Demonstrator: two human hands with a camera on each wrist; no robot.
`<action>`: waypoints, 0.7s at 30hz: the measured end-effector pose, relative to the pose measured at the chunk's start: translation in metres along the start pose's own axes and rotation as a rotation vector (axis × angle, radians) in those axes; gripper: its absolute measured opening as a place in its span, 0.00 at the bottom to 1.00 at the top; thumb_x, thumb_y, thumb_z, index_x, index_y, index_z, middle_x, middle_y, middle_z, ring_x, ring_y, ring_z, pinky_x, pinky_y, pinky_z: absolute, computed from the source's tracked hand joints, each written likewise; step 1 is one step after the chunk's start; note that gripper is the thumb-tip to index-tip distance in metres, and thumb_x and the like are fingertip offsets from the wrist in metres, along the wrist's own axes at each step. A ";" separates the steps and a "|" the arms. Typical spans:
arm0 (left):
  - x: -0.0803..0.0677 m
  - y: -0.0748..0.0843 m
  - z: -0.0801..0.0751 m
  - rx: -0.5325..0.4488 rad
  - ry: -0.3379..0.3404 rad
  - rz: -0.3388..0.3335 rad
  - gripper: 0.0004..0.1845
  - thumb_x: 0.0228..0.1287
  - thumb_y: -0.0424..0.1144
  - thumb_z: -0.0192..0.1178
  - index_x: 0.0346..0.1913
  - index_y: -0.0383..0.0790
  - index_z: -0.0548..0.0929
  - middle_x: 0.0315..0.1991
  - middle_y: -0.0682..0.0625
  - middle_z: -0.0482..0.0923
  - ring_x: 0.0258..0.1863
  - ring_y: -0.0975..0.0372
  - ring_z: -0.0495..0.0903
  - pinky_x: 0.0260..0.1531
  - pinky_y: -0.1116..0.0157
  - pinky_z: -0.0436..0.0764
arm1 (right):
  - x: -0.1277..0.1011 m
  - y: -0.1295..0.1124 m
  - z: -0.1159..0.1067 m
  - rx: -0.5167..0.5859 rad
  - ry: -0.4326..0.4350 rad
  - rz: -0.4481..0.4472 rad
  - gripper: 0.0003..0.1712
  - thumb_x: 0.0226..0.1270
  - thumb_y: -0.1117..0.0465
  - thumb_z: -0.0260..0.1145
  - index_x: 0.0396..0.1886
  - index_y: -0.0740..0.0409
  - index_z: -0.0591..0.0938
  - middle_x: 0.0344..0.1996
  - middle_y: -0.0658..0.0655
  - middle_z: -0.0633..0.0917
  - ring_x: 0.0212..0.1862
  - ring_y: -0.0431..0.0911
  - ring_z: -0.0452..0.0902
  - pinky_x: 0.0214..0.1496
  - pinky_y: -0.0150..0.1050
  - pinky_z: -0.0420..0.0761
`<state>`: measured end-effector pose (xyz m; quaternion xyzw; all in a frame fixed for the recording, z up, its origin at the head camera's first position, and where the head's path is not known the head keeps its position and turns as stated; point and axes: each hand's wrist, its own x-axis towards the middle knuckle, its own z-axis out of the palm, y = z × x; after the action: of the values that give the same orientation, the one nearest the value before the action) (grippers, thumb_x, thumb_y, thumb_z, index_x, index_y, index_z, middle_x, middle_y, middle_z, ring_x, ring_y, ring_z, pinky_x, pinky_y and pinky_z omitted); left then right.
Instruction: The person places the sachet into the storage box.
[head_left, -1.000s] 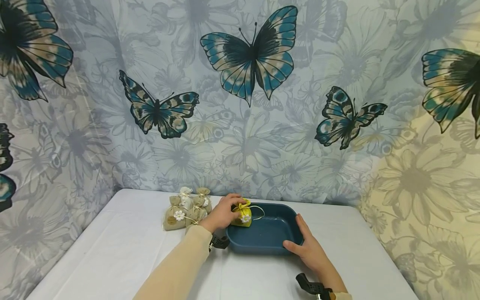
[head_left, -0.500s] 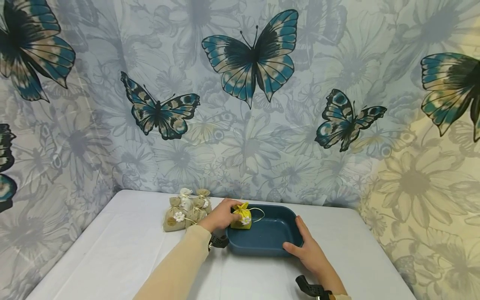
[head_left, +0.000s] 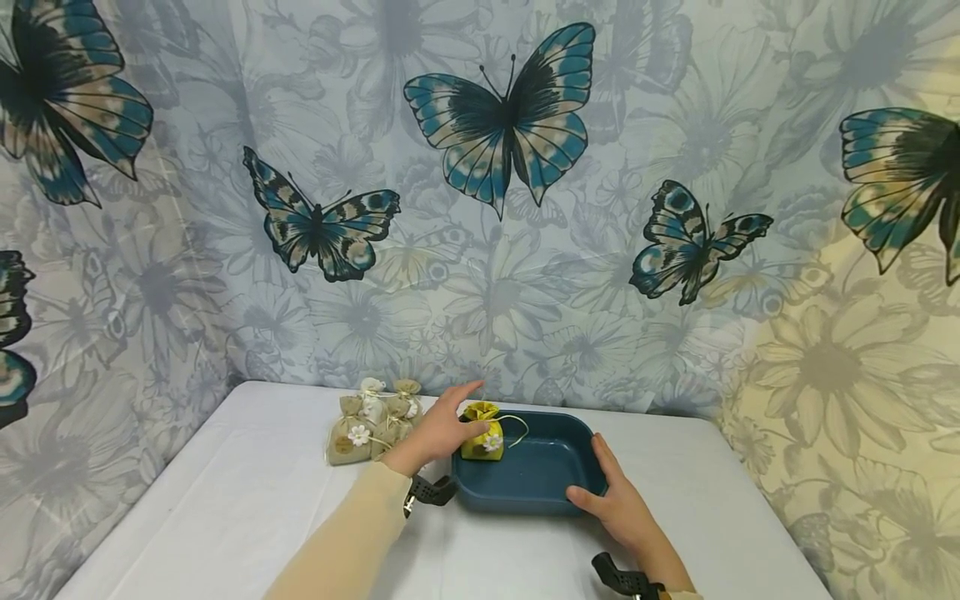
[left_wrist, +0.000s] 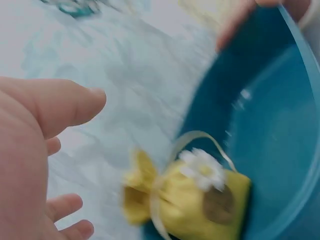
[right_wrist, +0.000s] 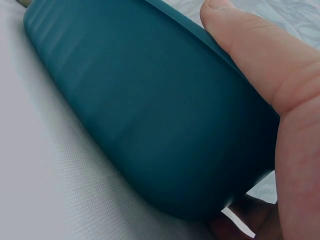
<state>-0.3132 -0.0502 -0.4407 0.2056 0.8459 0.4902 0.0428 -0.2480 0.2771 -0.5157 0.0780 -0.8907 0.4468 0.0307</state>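
The fingers [left_wrist: 60, 105] of the left hand [head_left: 435, 431] are seen spread and relaxed, with nothing held between them. The yellow sachet [head_left: 483, 432] lies just beside them, in the left end of the blue tray [head_left: 558, 429]; whether the fingertips touch it cannot be told from the head view, and in the left wrist view the sachet [left_wrist: 192, 200] is seen apart from the thumb, below and to the right of it. A white flower and a pale cord are shown on the sachet.

The right hand [head_left: 611, 496] is laid against the tray's near right corner, the thumb [right_wrist: 250, 45] pressed along the outer wall [right_wrist: 140, 115] and the fingers curled round the corner.

The tray rests on a white-covered surface [head_left: 225, 500]. A cluster of beige sachets [head_left: 371, 425] stands just left of the left hand. A butterfly-printed curtain [head_left: 495, 117] is hung behind the surface.
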 end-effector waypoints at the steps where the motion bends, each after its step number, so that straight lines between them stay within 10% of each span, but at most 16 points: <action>1: -0.005 0.005 -0.004 -0.009 0.007 0.009 0.38 0.68 0.48 0.65 0.77 0.52 0.62 0.77 0.41 0.52 0.73 0.42 0.54 0.62 0.38 0.62 | 0.000 0.000 0.000 0.003 -0.001 0.001 0.60 0.63 0.49 0.73 0.81 0.58 0.44 0.79 0.61 0.43 0.77 0.61 0.36 0.69 0.69 0.45; 9: -0.049 0.013 -0.041 -0.133 0.045 0.065 0.43 0.64 0.51 0.69 0.79 0.59 0.58 0.79 0.49 0.46 0.74 0.42 0.50 0.65 0.37 0.57 | 0.000 -0.001 0.000 0.006 -0.008 0.012 0.60 0.63 0.49 0.73 0.81 0.58 0.44 0.79 0.61 0.42 0.77 0.61 0.35 0.69 0.69 0.45; 21: -0.099 -0.028 -0.077 -0.022 0.099 0.139 0.48 0.58 0.43 0.74 0.78 0.56 0.58 0.79 0.44 0.42 0.75 0.40 0.43 0.64 0.33 0.53 | 0.000 0.001 0.000 0.014 0.006 -0.002 0.61 0.62 0.50 0.74 0.81 0.59 0.45 0.79 0.61 0.43 0.77 0.61 0.36 0.70 0.68 0.45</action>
<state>-0.2523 -0.1636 -0.4372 0.2389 0.8252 0.5108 -0.0308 -0.2484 0.2773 -0.5164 0.0776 -0.8875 0.4530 0.0330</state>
